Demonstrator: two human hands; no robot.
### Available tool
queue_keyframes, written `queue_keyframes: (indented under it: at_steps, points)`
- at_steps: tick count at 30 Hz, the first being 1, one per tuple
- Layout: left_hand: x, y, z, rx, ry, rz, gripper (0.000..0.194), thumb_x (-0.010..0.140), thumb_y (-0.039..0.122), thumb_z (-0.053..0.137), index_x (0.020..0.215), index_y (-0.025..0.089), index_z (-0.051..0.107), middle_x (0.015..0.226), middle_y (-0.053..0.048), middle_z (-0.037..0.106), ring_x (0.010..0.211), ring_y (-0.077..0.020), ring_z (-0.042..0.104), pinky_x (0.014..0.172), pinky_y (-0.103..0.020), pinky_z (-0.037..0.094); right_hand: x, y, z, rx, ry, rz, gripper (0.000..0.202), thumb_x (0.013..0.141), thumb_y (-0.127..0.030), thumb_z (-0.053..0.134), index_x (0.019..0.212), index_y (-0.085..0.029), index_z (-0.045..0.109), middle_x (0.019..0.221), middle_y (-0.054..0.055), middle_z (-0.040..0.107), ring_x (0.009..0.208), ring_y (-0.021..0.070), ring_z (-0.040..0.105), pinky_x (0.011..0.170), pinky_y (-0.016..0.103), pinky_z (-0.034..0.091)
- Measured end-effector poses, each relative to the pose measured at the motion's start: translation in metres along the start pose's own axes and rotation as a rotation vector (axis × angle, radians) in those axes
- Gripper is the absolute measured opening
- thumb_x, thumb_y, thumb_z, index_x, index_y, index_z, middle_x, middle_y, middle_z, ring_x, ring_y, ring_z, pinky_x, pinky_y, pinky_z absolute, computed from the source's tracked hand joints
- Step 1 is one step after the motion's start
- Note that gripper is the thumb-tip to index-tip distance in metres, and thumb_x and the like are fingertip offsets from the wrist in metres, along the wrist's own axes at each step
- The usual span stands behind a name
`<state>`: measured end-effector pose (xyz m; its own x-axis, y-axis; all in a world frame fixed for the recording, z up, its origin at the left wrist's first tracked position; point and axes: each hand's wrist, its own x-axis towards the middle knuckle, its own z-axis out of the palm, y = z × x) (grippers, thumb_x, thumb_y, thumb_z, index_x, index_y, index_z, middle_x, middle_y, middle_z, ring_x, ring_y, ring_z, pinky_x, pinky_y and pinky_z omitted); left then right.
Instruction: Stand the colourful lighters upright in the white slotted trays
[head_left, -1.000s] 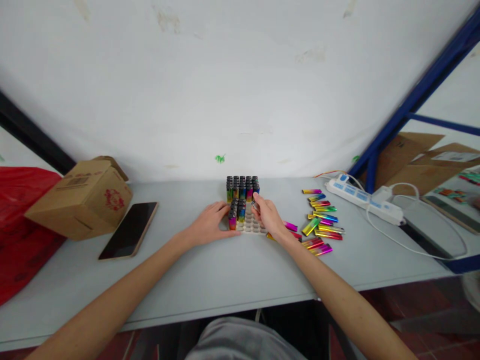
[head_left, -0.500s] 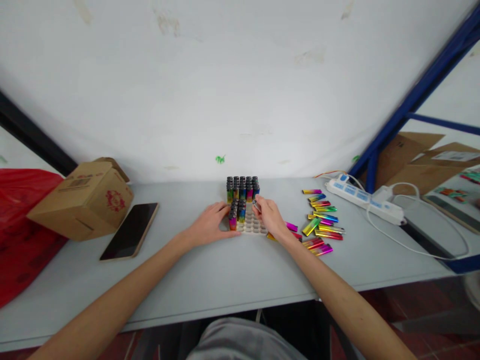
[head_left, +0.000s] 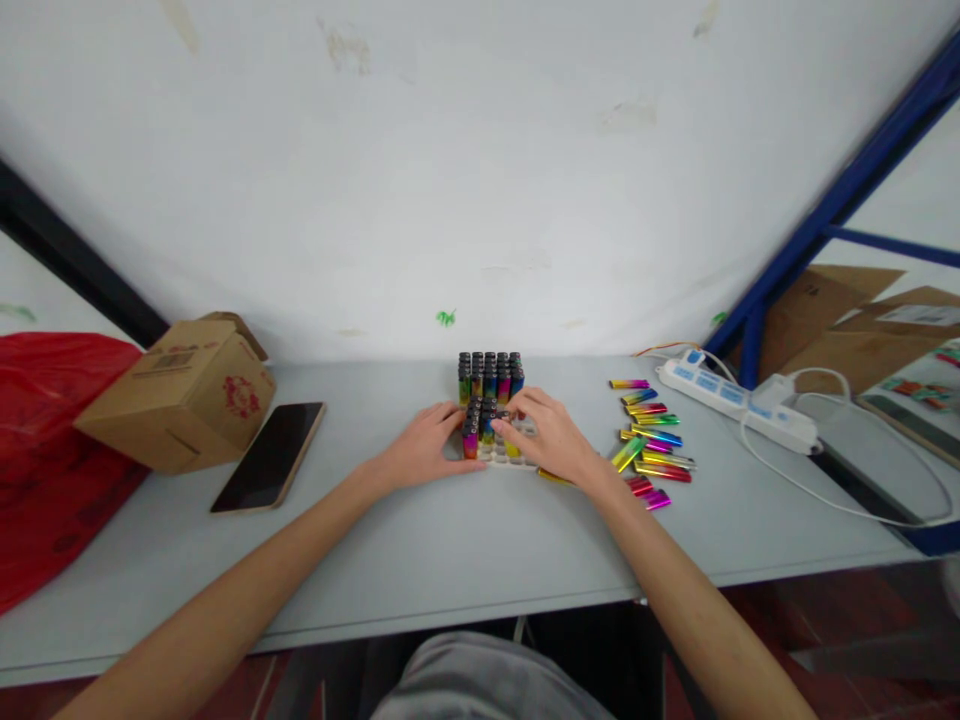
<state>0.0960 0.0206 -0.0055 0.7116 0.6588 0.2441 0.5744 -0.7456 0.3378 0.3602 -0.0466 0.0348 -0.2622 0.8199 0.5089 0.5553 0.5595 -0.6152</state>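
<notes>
Metallic rainbow lighters with black tops stand upright in close rows at the back of a white holed tray. A shorter group stands at its front left. My left hand curves around the tray's left side, thumb along the front corner and fingers by the lighters, holding it. Over the tray's right part, my right hand pinches a yellow lighter, upright beside the front group. This hand hides part of the tray's holes and the lighter's top.
Several loose shiny lighters lie scattered right of the tray. Beyond them is a white power strip with cables. A phone, a cardboard box and a red bag are on the left. A wall rises behind the table.
My right hand has lowered a lighter to the front group, and its yellow body now shows below the fingers. My left hand stays at the tray. The view has shifted slightly.
</notes>
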Motion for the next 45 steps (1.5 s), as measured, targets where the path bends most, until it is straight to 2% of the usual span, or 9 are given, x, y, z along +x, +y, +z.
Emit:
queue_keyframes:
  at_steps: [4,9,20,28,34,37,40,43,45]
  points:
    - [0.0,-0.001,0.001,-0.005,0.014,0.004,0.074,0.091,0.083,0.08,0.128,0.02,0.077,0.127,-0.015,0.075,0.12,-0.0383,0.072,0.114,-0.05,0.057,-0.001,-0.001,0.002,0.035,-0.081,0.045,0.05,0.112,-0.068,0.062,0.091,-0.023,0.072,0.08,0.004,0.074,0.073,0.0205,0.064,0.078,0.033,0.051]
    - [0.0,0.001,-0.001,-0.018,0.002,0.005,0.074,0.092,0.084,0.079,0.128,0.019,0.077,0.127,-0.016,0.076,0.119,-0.0386,0.072,0.112,-0.051,0.058,-0.003,0.002,0.006,0.119,-0.069,0.167,0.052,0.108,-0.073,0.067,0.097,-0.024,0.077,0.086,0.006,0.084,0.075,0.022,0.076,0.078,0.031,0.055]
    - [0.0,-0.001,0.0,-0.037,0.039,-0.001,0.071,0.09,0.085,0.079,0.124,0.023,0.078,0.125,-0.013,0.076,0.117,-0.0375,0.073,0.112,-0.052,0.059,0.001,0.009,0.019,-0.105,-0.105,0.051,0.046,0.106,-0.066,0.078,0.09,-0.024,0.073,0.083,0.006,0.081,0.074,0.0203,0.07,0.078,0.03,0.049]
    - [0.0,-0.002,0.0,-0.014,0.015,-0.011,0.067,0.092,0.081,0.079,0.123,0.021,0.077,0.126,-0.015,0.077,0.119,-0.0394,0.073,0.112,-0.054,0.06,0.001,0.007,0.019,-0.065,-0.1,0.072,0.046,0.104,-0.069,0.08,0.093,-0.024,0.074,0.079,0.003,0.078,0.071,0.0189,0.067,0.07,0.028,0.043]
    - [0.001,-0.003,0.001,-0.037,0.04,-0.004,0.07,0.09,0.085,0.077,0.122,0.022,0.078,0.124,-0.014,0.077,0.116,-0.0388,0.074,0.111,-0.053,0.061,0.006,0.003,0.013,0.019,-0.189,0.071,0.049,0.1,-0.072,0.082,0.088,-0.024,0.075,0.073,0.0,0.075,0.065,0.0179,0.063,0.067,0.028,0.041]
    - [0.0,-0.004,0.001,-0.035,0.041,0.005,0.068,0.09,0.085,0.077,0.12,0.023,0.077,0.123,-0.013,0.077,0.115,-0.0381,0.074,0.109,-0.052,0.061,0.009,0.0,0.017,-0.1,-0.181,0.086,0.05,0.099,-0.071,0.084,0.083,-0.025,0.075,0.071,0.001,0.074,0.064,0.0177,0.061,0.065,0.029,0.034]
    - [0.0,-0.006,0.002,-0.029,0.039,0.0,0.067,0.091,0.085,0.076,0.119,0.024,0.076,0.123,-0.013,0.077,0.115,-0.0374,0.074,0.108,-0.052,0.061,0.01,-0.004,0.02,-0.286,-0.162,0.138,0.058,0.096,-0.07,0.088,0.068,-0.023,0.067,0.064,0.003,0.069,0.06,0.0172,0.057,0.063,0.032,0.024]
    - [0.0,-0.007,0.002,-0.033,0.035,-0.011,0.069,0.091,0.086,0.076,0.12,0.023,0.077,0.125,-0.014,0.076,0.116,-0.0382,0.074,0.109,-0.054,0.061,0.01,-0.007,0.006,-0.304,-0.131,0.138,0.064,0.098,-0.071,0.085,0.062,-0.023,0.062,0.063,0.003,0.068,0.06,0.0161,0.054,0.064,0.032,0.024]
    - [0.0,-0.006,0.001,-0.038,0.033,-0.016,0.072,0.09,0.086,0.077,0.121,0.021,0.077,0.126,-0.015,0.077,0.118,-0.0392,0.074,0.11,-0.055,0.061,0.007,-0.004,-0.019,-0.273,-0.039,0.145,0.062,0.106,-0.07,0.075,0.066,-0.023,0.067,0.066,0.002,0.07,0.061,0.0163,0.055,0.065,0.031,0.029]
